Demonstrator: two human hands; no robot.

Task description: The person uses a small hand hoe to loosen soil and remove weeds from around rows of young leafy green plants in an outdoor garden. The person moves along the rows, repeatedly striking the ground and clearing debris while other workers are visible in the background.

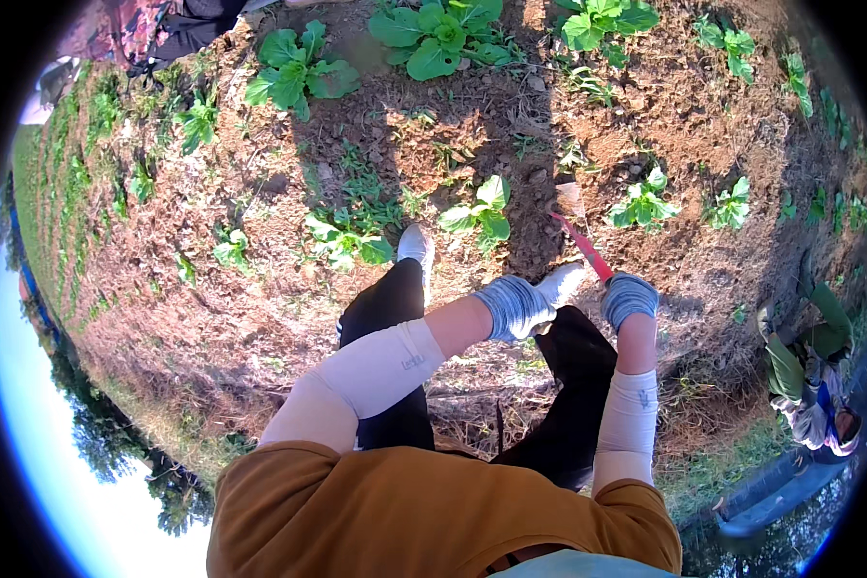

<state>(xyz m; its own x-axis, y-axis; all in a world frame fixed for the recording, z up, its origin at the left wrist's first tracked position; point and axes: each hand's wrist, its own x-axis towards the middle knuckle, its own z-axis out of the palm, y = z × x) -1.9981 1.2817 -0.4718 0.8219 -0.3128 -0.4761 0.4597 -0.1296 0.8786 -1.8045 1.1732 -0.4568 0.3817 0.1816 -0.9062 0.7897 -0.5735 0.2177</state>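
Right hand (630, 299) closed around the red-handled trowel (580, 236); its length runs up-left, blade in soil (433, 125); left hand (515, 306) closed, empty, just beside

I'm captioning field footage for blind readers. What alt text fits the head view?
Seen from above, a person's gloved right hand grips a red-handled hoe whose blade meets the brown soil beside a small leafy green plant; the gloved left hand hangs over a white shoe. Another person crouches at the right edge.
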